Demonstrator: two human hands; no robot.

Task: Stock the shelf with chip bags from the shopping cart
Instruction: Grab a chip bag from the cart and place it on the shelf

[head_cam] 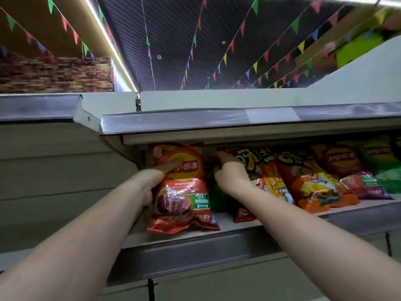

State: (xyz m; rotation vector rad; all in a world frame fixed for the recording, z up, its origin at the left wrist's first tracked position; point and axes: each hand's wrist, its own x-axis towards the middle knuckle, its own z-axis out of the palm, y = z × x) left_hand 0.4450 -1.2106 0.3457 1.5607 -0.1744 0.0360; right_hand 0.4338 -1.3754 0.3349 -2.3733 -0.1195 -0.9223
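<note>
Shelf (238,227): glossy, perhaps crinkled, red chip bag (182,192).

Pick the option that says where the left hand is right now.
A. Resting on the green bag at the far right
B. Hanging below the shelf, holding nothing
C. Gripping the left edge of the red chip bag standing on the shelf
C: the left hand grips the left edge of the red chip bag, thumb across its front, on the shelf.

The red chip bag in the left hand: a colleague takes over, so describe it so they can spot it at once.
Look under the grey upper shelf, at the left end of the row of bags. The red chip bag stands upright there, gripped by the left hand. Unlike its neighbours, it bears a green patch reading -50.
</note>
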